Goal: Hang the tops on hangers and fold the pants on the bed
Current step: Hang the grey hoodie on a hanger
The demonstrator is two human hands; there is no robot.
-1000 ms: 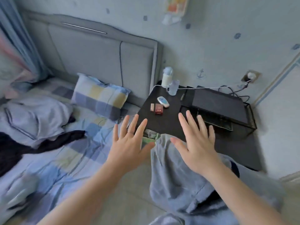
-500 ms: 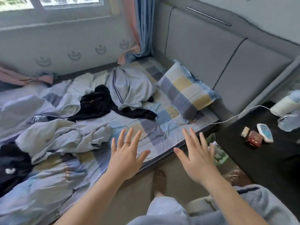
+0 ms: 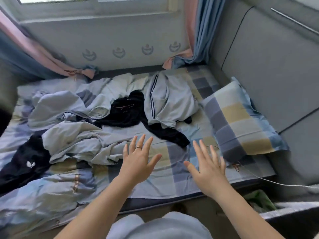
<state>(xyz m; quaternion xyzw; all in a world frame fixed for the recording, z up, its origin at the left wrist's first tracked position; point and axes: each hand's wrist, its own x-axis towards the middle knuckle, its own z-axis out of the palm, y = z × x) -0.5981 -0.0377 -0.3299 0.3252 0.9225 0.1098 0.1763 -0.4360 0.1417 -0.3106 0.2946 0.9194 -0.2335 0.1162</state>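
A small bedroom: a bed (image 3: pixel 172 180) in blue, grey and yellow checks runs under the window, with a matching pillow (image 3: pixel 241 121) against the padded headboard. Nearest, both hands hover palm-down over bare sheet beside the pillow's near corner, fingers straight and spread, holding nothing. The right hand (image 3: pixel 208 171) is next to the pillow, and the left hand (image 3: pixel 138 161) (a ring on one finger) is further from it.

Just beyond the fingertips lies a black top (image 3: pixel 127 114), soft and limp. Its sleeve (image 3: pixel 169 135) slants from the body toward the pillow, and the cuff ends ahead of the gap between the hands. The right hand looks nearer the cuff, the left nearer the body.

Behind the sleeve, just left of the pillow, is a pale blue top (image 3: pixel 170 102), thin and smooth with navy stripes, crumpled and overlapping the black one. Further from the pillow, a rumpled pale heap (image 3: pixel 77 140) cannot be sorted by eye into tops and pants. No hanger shows.
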